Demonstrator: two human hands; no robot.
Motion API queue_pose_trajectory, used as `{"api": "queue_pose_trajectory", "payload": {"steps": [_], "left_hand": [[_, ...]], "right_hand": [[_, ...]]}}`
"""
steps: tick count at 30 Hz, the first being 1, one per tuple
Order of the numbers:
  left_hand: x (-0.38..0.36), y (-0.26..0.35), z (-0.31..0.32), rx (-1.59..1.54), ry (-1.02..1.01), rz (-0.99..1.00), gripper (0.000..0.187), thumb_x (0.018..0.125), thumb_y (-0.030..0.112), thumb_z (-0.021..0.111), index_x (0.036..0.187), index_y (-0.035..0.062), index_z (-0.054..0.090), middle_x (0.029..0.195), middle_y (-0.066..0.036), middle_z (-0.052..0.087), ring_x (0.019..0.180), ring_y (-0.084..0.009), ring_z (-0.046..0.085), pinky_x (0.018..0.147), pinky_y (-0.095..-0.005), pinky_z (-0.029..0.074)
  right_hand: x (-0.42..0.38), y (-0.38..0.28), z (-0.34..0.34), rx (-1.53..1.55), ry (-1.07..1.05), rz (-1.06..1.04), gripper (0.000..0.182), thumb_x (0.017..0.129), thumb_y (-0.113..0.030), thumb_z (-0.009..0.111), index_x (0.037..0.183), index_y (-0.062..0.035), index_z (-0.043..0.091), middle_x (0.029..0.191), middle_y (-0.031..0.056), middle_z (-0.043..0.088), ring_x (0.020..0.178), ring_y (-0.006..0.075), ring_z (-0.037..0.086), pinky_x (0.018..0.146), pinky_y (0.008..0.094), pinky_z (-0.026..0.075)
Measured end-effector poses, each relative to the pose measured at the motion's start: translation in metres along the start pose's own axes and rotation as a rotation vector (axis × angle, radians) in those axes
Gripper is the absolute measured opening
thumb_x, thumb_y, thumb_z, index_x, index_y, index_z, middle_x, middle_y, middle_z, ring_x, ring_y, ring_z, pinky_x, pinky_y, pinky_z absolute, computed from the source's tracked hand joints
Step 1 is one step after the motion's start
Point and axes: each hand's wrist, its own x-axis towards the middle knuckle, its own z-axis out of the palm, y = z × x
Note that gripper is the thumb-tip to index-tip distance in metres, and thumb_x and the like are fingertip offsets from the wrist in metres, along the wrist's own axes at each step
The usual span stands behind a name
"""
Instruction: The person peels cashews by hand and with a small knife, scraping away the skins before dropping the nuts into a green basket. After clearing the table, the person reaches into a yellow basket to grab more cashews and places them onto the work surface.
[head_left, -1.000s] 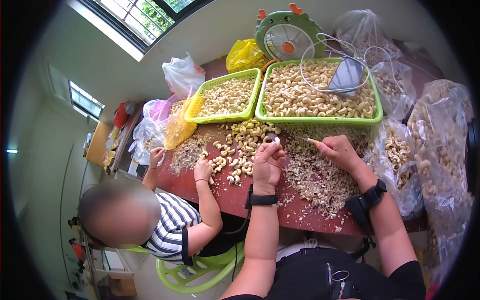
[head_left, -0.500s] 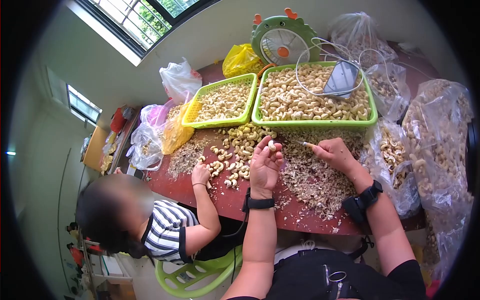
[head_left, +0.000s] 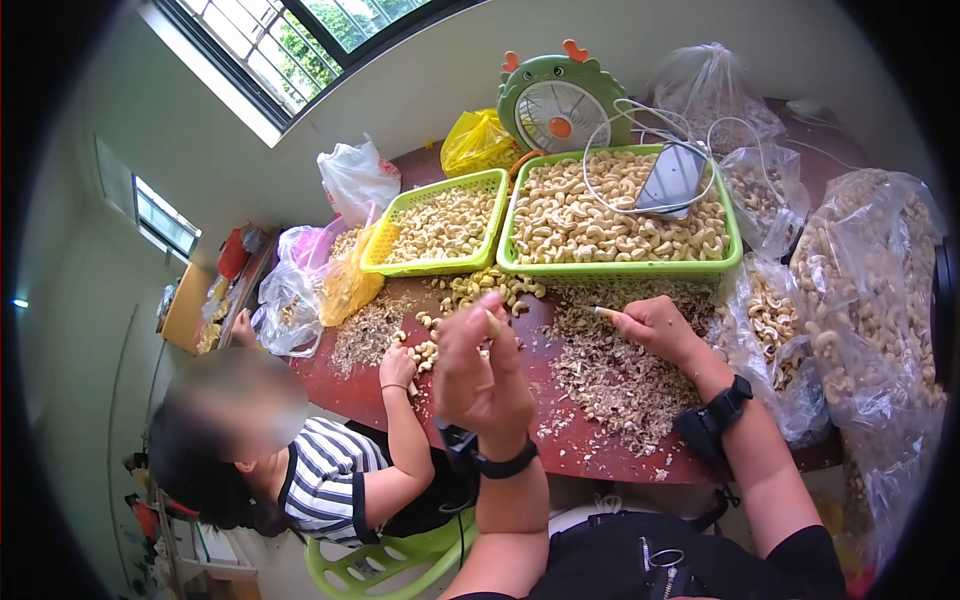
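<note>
My left hand (head_left: pixel 482 375) is raised above the near side of the table, fingers pinched around a cashew (head_left: pixel 493 322) that is mostly hidden and slightly blurred. My right hand (head_left: pixel 655 330) is closed on a small knife (head_left: pixel 606 312) with a pale handle; its short tip points left, over a heap of skin flakes (head_left: pixel 625 385). Behind my left hand, loose cashews (head_left: pixel 490 287) lie on the red table (head_left: pixel 540 385). Beyond both hands stands a large green basket (head_left: pixel 620 268) filled with cashews.
A smaller green basket (head_left: pixel 420 267) of cashews stands to the left. A phone (head_left: pixel 672 180) with a white cable lies on the large basket's nuts, before a green fan (head_left: pixel 560 105). Plastic bags (head_left: pixel 870 290) crowd the right. At left, a co-worker's hand (head_left: pixel 398 367) touches loose cashews.
My left hand has turned from palm-up to a raised pinch and come nearer to me, slightly left, with the cashew. My right hand keeps the knife, nearly in place. The view has shifted slightly.
</note>
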Motion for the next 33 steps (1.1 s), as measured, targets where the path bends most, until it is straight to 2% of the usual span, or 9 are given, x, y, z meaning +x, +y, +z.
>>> {"api": "queue_pose_trajectory", "payload": {"steps": [5, 11, 14, 17, 19, 20, 23, 26, 33], "left_hand": [[0.068, -0.085, -0.012, 0.374, 0.167, -0.25, 0.047, 0.074, 0.013, 0.064, 0.114, -0.0034, 0.045, 0.099, -0.021, 0.056, 0.086, -0.0274, 0.056, 0.074, -0.0335, 0.046], [-0.026, -0.151, -0.034, 0.692, -0.443, -0.692, 0.031, 0.068, 0.019, 0.065, 0.092, -0.0005, 0.061, 0.099, -0.019, 0.057, 0.088, -0.0305, 0.055, 0.082, -0.0365, 0.042], [-0.066, -0.155, -0.032, 0.883, -0.637, -0.359, 0.03, 0.066, 0.015, 0.062, 0.093, 0.0028, 0.061, 0.107, -0.021, 0.052, 0.097, -0.0348, 0.05, 0.086, -0.0389, 0.039], [-0.08, -0.151, -0.041, 0.84, -0.811, -0.478, 0.028, 0.069, 0.013, 0.06, 0.095, 0.0029, 0.061, 0.123, -0.02, 0.042, 0.101, -0.0328, 0.049, 0.087, -0.0365, 0.04], [-0.071, -0.146, -0.05, 0.358, -0.673, -1.06, 0.024, 0.072, 0.012, 0.055, 0.094, 0.0046, 0.062, 0.121, -0.021, 0.043, 0.102, -0.0325, 0.05, 0.087, -0.0348, 0.04], [-0.074, -0.15, -0.057, 0.425, -0.648, -0.695, 0.022, 0.072, 0.009, 0.055, 0.092, 0.0032, 0.063, 0.115, -0.022, 0.048, 0.096, -0.0312, 0.054, 0.084, -0.0333, 0.042], [-0.059, -0.121, -0.063, 0.663, -0.493, -0.477, 0.016, 0.071, 0.007, 0.056, 0.084, 0.002, 0.063, 0.098, -0.019, 0.058, 0.088, -0.0297, 0.058, 0.077, -0.0334, 0.045], [-0.052, -0.094, -0.059, 0.61, -0.539, -0.888, 0.015, 0.07, 0.01, 0.056, 0.08, 0.003, 0.064, 0.08, -0.015, 0.062, 0.074, -0.029, 0.06, 0.069, -0.0355, 0.046], [-0.075, -0.091, -0.041, 0.953, -0.829, -0.764, 0.016, 0.068, 0.017, 0.058, 0.078, 0.0051, 0.063, 0.074, -0.015, 0.061, 0.072, -0.0292, 0.059, 0.067, -0.0372, 0.047]], "right_hand": [[0.0, -0.003, -0.002, -0.038, 0.027, -0.017, 0.035, 0.08, -0.027, 0.053, 0.058, 0.0009, 0.053, 0.047, 0.0096, 0.045, 0.041, 0.0137, 0.042, 0.041, 0.0299, 0.034], [0.0, -0.002, -0.005, -0.043, 0.03, -0.009, 0.036, 0.08, -0.028, 0.053, 0.058, 0.0007, 0.053, 0.048, 0.0105, 0.048, 0.041, 0.0149, 0.043, 0.042, 0.03, 0.035], [-0.001, -0.002, -0.002, -0.069, 0.027, -0.038, 0.036, 0.08, -0.027, 0.053, 0.058, 0.0007, 0.053, 0.048, 0.0106, 0.047, 0.041, 0.0155, 0.042, 0.042, 0.0301, 0.035], [0.001, -0.003, -0.003, -0.044, 0.028, -0.007, 0.036, 0.08, -0.027, 0.053, 0.058, 0.0007, 0.052, 0.047, 0.0108, 0.046, 0.041, 0.0161, 0.041, 0.041, 0.0302, 0.034], [0.001, -0.001, -0.002, -0.07, 0.028, -0.037, 0.036, 0.08, -0.027, 0.052, 0.057, 0.0009, 0.052, 0.046, 0.0108, 0.044, 0.04, 0.016, 0.041, 0.041, 0.0302, 0.034], [0.0, 0.0, -0.001, -0.067, 0.024, -0.031, 0.036, 0.08, -0.027, 0.052, 0.057, 0.0009, 0.052, 0.046, 0.0108, 0.044, 0.04, 0.016, 0.041, 0.041, 0.0302, 0.034], [0.002, 0.001, 0.002, -0.071, 0.018, -0.052, 0.037, 0.08, -0.027, 0.052, 0.057, 0.001, 0.051, 0.046, 0.0105, 0.043, 0.04, 0.016, 0.04, 0.041, 0.0302, 0.033], [0.001, 0.004, 0.004, -0.079, 0.01, -0.038, 0.037, 0.08, -0.027, 0.052, 0.056, 0.0004, 0.051, 0.045, 0.0096, 0.043, 0.039, 0.0151, 0.04, 0.04, 0.0304, 0.033], [0.0, 0.001, 0.006, -0.05, -0.002, 0.001, 0.037, 0.08, -0.027, 0.052, 0.056, 0.0002, 0.051, 0.045, 0.0093, 0.043, 0.039, 0.0139, 0.039, 0.04, 0.0299, 0.033]]}}
